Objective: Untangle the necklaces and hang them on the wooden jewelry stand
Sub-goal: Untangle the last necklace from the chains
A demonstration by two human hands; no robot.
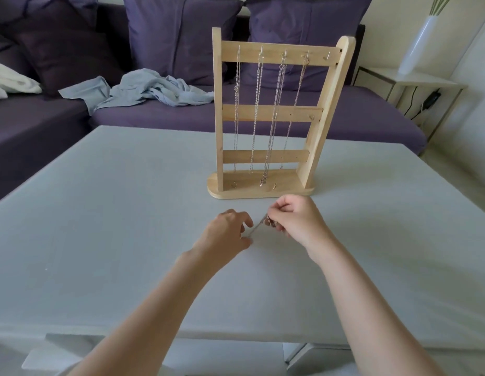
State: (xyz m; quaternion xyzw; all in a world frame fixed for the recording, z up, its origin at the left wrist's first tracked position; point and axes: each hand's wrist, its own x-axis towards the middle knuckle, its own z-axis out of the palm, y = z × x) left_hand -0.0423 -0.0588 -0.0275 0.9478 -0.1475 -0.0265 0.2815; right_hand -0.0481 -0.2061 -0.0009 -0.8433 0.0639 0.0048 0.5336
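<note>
A wooden jewelry stand with three crossbars stands upright on the grey table. Several silver necklaces hang from hooks on its top bar, and the rightmost hook is bare. Just in front of the stand's base, a thin silver chain stretches between my two hands. My left hand pinches its lower end between thumb and fingers. My right hand grips the bunched upper end, fingers curled around it. Both hands hover a little above the tabletop.
A purple sofa with cushions runs behind the table, with a light blue cloth crumpled on its seat and a white cloth at far left. A white vase stands on a side table at right.
</note>
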